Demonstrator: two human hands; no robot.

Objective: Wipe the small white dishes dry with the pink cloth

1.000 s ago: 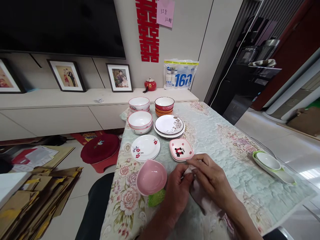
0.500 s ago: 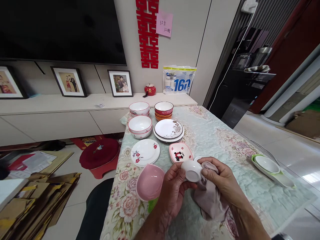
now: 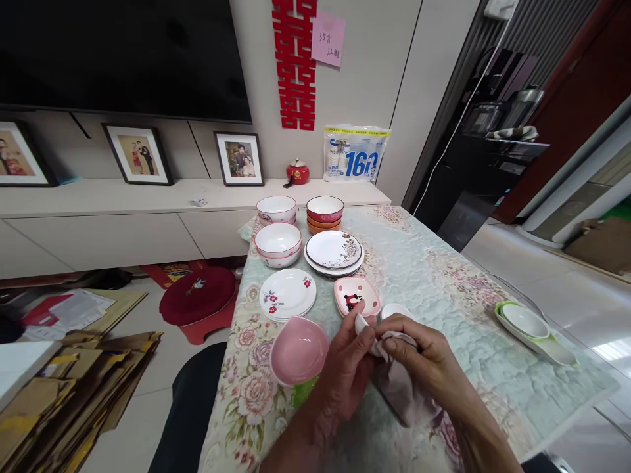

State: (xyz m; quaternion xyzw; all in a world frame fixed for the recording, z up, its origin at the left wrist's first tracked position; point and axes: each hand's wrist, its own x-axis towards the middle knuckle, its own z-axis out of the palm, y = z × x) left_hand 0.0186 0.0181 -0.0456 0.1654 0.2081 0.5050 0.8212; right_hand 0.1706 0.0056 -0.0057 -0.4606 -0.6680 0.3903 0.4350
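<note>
My left hand [image 3: 348, 361] pinches a small white dish [image 3: 361, 324], tipped on edge so that only a sliver of it shows. My right hand [image 3: 424, 348] is closed on a greyish-pink cloth [image 3: 407, 391], pressing it against the dish; the cloth's loose end hangs below. Just beyond my fingers another small white dish [image 3: 394, 310] lies on the table, partly covered by my right hand. A pink square plate [image 3: 357, 292] with a cartoon figure sits behind my left fingertips. Left of my left wrist is a pink leaf-shaped bowl [image 3: 298, 351] with a green part under it.
White flowered plates [image 3: 288, 292], red-rimmed bowls [image 3: 277, 242], patterned plates [image 3: 334, 249] and red and orange bowls [image 3: 324, 213] stand stacked toward the back. Green-edged white dishes [image 3: 530, 325] lie at the right. A flowered cloth [image 3: 256, 420] covers the table; a red stool [image 3: 197, 299] stands left.
The small dish has turned from showing its underside to nearly edge-on. My right hand and the cloth have shifted slightly left, and more of the dish on the table shows.
</note>
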